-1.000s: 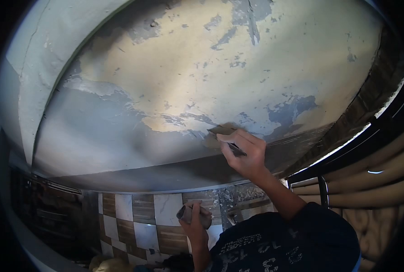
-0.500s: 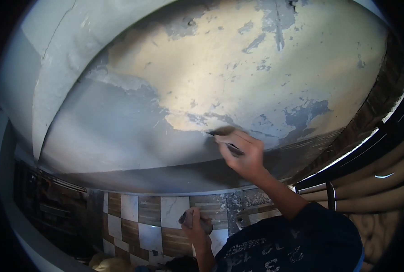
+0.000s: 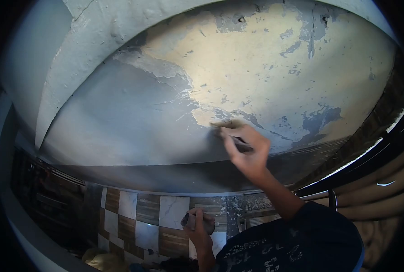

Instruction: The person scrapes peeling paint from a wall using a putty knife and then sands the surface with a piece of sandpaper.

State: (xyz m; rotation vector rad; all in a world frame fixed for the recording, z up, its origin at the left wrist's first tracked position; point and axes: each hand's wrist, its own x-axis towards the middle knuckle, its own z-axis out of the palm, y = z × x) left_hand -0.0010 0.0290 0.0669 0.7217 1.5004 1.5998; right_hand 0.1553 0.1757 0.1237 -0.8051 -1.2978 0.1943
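My right hand (image 3: pixel 249 147) is closed around a dark, slim scraping tool (image 3: pixel 242 144). The tool's tip meets the wall (image 3: pixel 134 120) at the lower edge of a pale yellowish patch (image 3: pixel 202 117), where the grey coat has come off. My fingers cover much of the tool, and the hand is slightly blurred. Lower down, in front of my body, my left hand (image 3: pixel 197 231) is wrapped round a grey, roughly cylindrical object (image 3: pixel 207 224) with a dark end. What exactly this object is I cannot tell.
A curved, cracked plaster edge (image 3: pixel 59 86) borders the wall at the left. Below lies a brown-and-white checkered floor (image 3: pixel 172 242), with pale flakes (image 3: pixel 247 204) scattered near the wall's foot. Brown folded fabric (image 3: pixel 369 195) hangs at the right, and dark clutter (image 3: pixel 43 186) stands at lower left.
The view has swung a little, so the wall patches appear further right. My right hand has shifted slightly right and down in view, still at the patch's lower edge. My left hand keeps its hold.
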